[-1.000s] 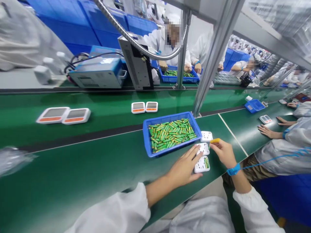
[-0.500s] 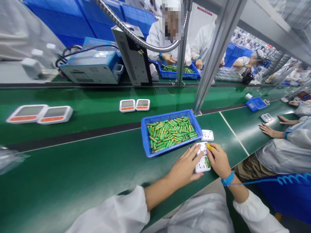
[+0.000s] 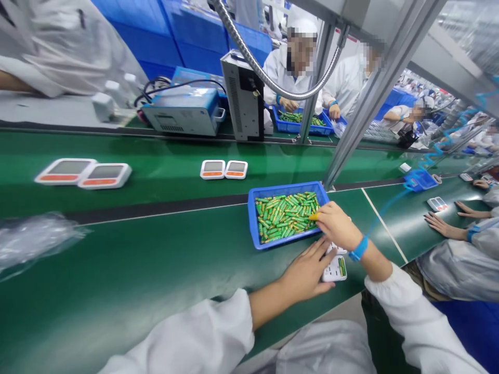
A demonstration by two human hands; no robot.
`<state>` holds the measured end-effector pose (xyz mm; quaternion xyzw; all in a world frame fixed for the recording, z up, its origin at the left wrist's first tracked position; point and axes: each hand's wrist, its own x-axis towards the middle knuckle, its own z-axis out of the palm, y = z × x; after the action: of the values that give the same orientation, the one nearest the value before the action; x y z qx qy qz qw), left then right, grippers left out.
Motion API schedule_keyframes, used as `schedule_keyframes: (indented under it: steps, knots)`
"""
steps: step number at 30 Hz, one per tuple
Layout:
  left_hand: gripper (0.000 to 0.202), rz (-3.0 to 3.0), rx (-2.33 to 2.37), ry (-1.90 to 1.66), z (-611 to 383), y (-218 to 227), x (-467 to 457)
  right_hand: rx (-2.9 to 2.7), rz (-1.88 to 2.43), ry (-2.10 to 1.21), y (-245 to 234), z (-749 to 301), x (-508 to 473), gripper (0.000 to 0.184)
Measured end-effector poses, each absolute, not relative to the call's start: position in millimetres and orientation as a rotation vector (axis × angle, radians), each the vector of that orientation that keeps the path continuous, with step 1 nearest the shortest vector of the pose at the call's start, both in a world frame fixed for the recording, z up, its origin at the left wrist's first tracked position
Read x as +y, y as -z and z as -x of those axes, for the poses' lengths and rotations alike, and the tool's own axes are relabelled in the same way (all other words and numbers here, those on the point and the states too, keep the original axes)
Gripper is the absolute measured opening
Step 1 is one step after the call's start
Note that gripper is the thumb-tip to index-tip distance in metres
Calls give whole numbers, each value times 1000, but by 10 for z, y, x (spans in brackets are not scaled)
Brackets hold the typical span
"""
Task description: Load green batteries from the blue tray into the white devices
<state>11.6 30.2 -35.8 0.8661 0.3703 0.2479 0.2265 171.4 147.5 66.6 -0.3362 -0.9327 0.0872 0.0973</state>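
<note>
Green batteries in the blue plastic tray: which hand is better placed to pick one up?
Probably the right hand: it reaches into the blue plastic tray, touching the green batteries. The left hand lies flat against the white plastic devices, outside the tray.

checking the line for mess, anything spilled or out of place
Nothing spilled: the batteries lie inside the blue tray. Only a crumpled clear plastic bag lies loose on the green bench, far left.

Glossy blue plastic tray [image 3: 252,218], matt green belt [image 3: 156,259]
</note>
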Motion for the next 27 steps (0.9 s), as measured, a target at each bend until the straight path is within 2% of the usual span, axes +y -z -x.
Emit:
schedule_keyframes:
  steps: [5,10,13,17,22,27]
  knots:
    - [102,-2400,1010,-700,-135,383,314,-3194,818,-226,-885,-1341,1898,21]
    - [105,-2395,1015,-713,-176,428,317,-3289,640,-308,-900,-1293,2018,11]
    - [106,-2381,1015,-718,-190,449,317,-3071,736,-360,-953,-1408,1949,12]
    - [106,-2386,1032,-689,-187,443,312,-2502,996,-325,-1014,-1858,1578,19]
    - [102,-2377,1036,-705,-149,404,288,-2020,1243,-290,-523,-2579,882,27]
    - [100,-2380,1047,-669,-103,371,270,-1931,1295,-344,160,-2706,498,20]
